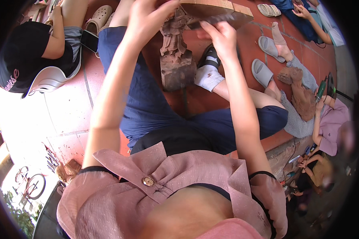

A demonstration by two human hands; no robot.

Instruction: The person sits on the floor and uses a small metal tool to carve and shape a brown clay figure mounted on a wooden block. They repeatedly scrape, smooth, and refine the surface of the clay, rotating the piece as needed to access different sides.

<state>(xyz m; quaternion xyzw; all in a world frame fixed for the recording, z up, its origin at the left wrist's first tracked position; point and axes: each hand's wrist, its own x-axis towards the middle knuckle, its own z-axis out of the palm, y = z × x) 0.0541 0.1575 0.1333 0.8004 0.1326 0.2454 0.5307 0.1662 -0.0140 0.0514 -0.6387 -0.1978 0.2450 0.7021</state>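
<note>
A carved brown figure (174, 38) with a blocky base (177, 71) stands upright between my legs; dust-coloured carving folds show on it. My left hand (151, 14) is at the figure's top, its fingers curled and partly cut off by the upper edge; what they grip is hidden. My right hand (222, 38) is closed beside the figure, thumb and fingers pinching a dark narrow strip-like tool (217, 19). That tool is smeared by motion and reaches toward the figure, so its exact kind cannot be made out.
Behind the figure lies a pale wooden block (211, 6). A person in a cap (20, 59) sits at left near a phone (89, 41). At right, a person in grey slippers (263, 73) holds a green power tool (321, 89) by a brown carving (303, 97). Red tiles (107, 95) cover the floor.
</note>
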